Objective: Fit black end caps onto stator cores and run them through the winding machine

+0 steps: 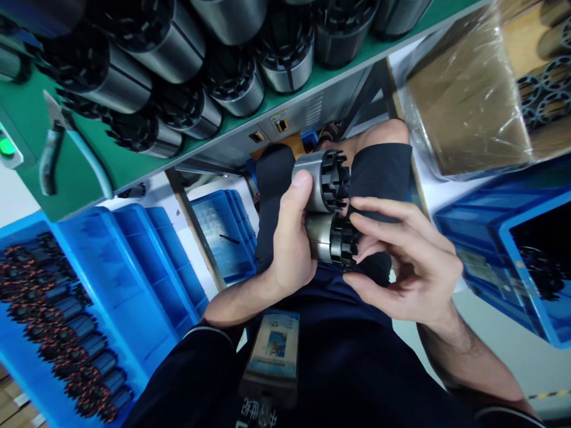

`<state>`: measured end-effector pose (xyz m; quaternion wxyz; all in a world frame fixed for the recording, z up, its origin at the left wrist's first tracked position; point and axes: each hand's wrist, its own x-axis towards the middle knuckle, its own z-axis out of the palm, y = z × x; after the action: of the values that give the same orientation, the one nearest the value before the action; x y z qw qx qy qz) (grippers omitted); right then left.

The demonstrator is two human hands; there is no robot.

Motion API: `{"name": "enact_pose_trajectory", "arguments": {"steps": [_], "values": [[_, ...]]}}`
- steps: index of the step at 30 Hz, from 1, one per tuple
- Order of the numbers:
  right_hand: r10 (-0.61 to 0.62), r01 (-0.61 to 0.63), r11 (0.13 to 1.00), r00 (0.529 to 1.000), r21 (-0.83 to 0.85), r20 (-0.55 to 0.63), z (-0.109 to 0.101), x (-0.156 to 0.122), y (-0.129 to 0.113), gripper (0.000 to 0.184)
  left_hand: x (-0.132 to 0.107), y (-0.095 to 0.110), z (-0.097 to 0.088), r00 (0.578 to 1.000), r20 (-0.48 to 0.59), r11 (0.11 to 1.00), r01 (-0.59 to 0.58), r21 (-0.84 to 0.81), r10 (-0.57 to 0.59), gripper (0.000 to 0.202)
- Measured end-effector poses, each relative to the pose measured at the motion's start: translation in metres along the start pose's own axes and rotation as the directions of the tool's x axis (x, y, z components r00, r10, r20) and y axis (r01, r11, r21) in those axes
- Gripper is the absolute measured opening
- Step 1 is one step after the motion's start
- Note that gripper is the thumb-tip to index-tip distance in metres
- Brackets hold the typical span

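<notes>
My left hand (292,235) is wrapped round two metal stator cores with black toothed plastic ends, held side by side over my lap. The upper core (322,178) sits under my thumb, the lower core (332,236) lies against my palm. My right hand (404,261) is beside them on the right. Its fingers are spread and curved, and the fingertips touch the black toothed end of the lower core.
A green-topped bench (80,172) above holds several more stator cores (178,41) and pliers (57,148). Blue crates (147,261) stand at the left, one filled with wound copper stators (57,333). Another blue crate (513,249) and a plastic-wrapped carton (468,101) are at the right.
</notes>
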<state>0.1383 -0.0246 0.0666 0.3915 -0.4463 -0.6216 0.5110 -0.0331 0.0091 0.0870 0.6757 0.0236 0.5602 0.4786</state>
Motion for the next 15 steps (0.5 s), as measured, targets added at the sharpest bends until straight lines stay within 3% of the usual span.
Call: {"name": "enact_pose_trajectory", "arguments": {"steps": [9,15], "values": [[-0.038,0.037,0.999,0.994,-0.011,-0.104,0.006,-0.004,0.004,0.073,-0.002,-0.004,-0.006,1.0,0.005,0.996,-0.018,0.083,0.018,0.059],[-0.07,0.071,0.985,0.997,-0.16,0.014,0.009,-0.005,-0.004,0.067,-0.009,-0.004,0.0,1.0,-0.025,0.999,0.002,0.053,0.0,0.058]]}}
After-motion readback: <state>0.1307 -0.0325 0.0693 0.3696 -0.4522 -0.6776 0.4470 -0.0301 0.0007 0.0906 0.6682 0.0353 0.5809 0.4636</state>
